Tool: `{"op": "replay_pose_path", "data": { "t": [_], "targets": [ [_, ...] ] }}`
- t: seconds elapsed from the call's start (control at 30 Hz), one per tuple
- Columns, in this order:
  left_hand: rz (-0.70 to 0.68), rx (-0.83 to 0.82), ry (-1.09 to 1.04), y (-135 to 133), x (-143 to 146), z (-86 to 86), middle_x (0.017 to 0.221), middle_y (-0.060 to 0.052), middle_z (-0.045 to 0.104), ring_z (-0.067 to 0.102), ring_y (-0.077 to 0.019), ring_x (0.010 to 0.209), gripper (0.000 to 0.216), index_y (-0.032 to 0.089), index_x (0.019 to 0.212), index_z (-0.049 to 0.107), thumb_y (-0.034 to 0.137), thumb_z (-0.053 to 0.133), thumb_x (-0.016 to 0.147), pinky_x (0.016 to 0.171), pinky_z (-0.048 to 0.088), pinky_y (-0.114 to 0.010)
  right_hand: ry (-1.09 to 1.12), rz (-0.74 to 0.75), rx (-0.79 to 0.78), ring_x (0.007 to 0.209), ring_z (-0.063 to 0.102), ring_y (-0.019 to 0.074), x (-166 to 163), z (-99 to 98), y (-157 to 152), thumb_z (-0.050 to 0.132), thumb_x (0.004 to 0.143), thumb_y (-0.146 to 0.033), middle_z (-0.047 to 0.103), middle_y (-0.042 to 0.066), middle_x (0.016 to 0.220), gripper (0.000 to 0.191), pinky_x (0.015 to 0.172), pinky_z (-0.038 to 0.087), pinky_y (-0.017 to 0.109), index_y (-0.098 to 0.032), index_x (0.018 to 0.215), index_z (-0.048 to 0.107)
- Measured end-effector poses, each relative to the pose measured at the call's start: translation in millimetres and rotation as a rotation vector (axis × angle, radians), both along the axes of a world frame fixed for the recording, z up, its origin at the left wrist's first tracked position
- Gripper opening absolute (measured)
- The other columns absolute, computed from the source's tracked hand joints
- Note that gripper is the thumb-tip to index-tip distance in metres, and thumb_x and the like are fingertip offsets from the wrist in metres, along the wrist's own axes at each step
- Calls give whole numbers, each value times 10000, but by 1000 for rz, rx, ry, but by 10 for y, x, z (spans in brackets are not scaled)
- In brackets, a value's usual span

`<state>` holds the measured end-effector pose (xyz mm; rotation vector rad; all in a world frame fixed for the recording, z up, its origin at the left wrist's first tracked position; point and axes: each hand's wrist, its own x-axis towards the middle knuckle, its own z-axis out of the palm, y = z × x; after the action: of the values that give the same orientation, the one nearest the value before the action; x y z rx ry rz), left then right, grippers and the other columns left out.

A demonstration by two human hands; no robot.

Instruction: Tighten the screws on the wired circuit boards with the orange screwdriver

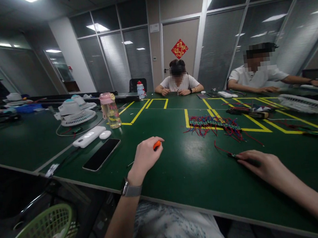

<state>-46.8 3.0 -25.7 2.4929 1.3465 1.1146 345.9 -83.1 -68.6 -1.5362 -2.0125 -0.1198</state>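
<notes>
Head view: the near edge of the green tabletop [179,175] slants down to the right; our L forearm crosses it, w/ a watch [125,187] at the wrist approx. over the edge. Our L hand [147,156] is curled round an orange-handled tool [157,145], in from that edge. Our R hand [263,163] pinches a small circuit board [232,155] btwn thumb & fingers, red wire trailing off its far end; can't tell if the board touches the table. Bare green runs btwn our hands & fwd to a bundle of wired boards [214,123], lying partly over yellow tape [258,129]. Room on our L is bounded by a phone [102,155], then a power strip [89,137], a round white case [105,135] & a pink-lidded bottle [111,110]. White fans [73,114] stand farther L. A green basket [62,212] is below the edge, bottom L. Across from us sit two co-workers, one approx. centre [179,82], one to the R [256,72]; behind, glass partitions w/ blinds & a door [190,36] w/ a red diamond sign [179,49].
</notes>
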Motion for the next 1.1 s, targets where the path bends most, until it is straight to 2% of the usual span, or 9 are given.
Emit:
{"op": "replay_pose_path", "data": {
  "t": [0.13,0.2,0.27,0.33,0.4,0.47,0.63,0.83,1.1],
  "targets": [
    [11,-1,14,-12,5,12,981,19,701,649,-154,860,205,243,990,663,188,521,853,792,479,-280,-12,93,-11,784,719,236,61,-28,-30,519,847,-394,751,81,909,285,703,600,338,-228,859,750],
    [14,-3,16,-18,7,14,977,18,703,651,-155,857,205,243,985,665,184,523,849,792,480,-280,2,65,0,819,715,241,150,4,-32,538,831,-393,751,67,941,267,726,588,337,-246,883,755],
    [12,-7,17,-23,12,15,980,16,705,653,-156,860,207,243,986,666,184,525,847,796,482,-279,54,-102,107,873,705,272,304,85,3,561,799,-441,747,72,976,304,782,562,366,-238,919,752],
    [11,-9,18,-25,17,17,984,12,706,654,-157,862,207,241,985,667,185,522,847,804,484,-281,141,-405,222,904,691,301,514,210,92,557,792,-462,746,104,968,372,794,531,374,-194,969,745],
    [9,-10,19,-27,21,19,990,11,707,655,-159,869,208,240,984,667,188,517,851,815,485,-286,165,-716,168,769,695,298,740,349,238,594,784,-407,752,118,825,380,700,503,358,-156,1031,737],
    [7,-13,19,-30,23,20,996,10,707,655,-161,877,210,240,984,668,188,513,853,818,485,-288,139,-844,20,710,681,282,926,455,421,617,788,-346,742,129,741,358,690,466,340,-115,1030,743],
    [10,-25,18,-43,20,28,1001,17,706,655,-155,878,212,247,992,664,184,517,852,807,484,-281,43,-766,-156,743,645,270,1041,419,851,577,807,-244,732,197,863,293,662,414,315,-44,922,758],
    [0,-20,27,-45,12,34,987,8,705,653,-156,856,211,236,992,661,191,507,855,801,488,-281,85,-648,-216,650,628,255,824,213,1063,562,787,-261,712,159,706,265,596,405,305,-99,708,757],
    [-5,-11,15,-52,8,22,1000,9,709,659,-163,873,213,240,990,664,179,519,847,810,495,-292,174,-544,-233,455,557,224,719,279,986,435,831,-315,629,105,492,446,510,377,313,-43,958,764]
  ]
}}
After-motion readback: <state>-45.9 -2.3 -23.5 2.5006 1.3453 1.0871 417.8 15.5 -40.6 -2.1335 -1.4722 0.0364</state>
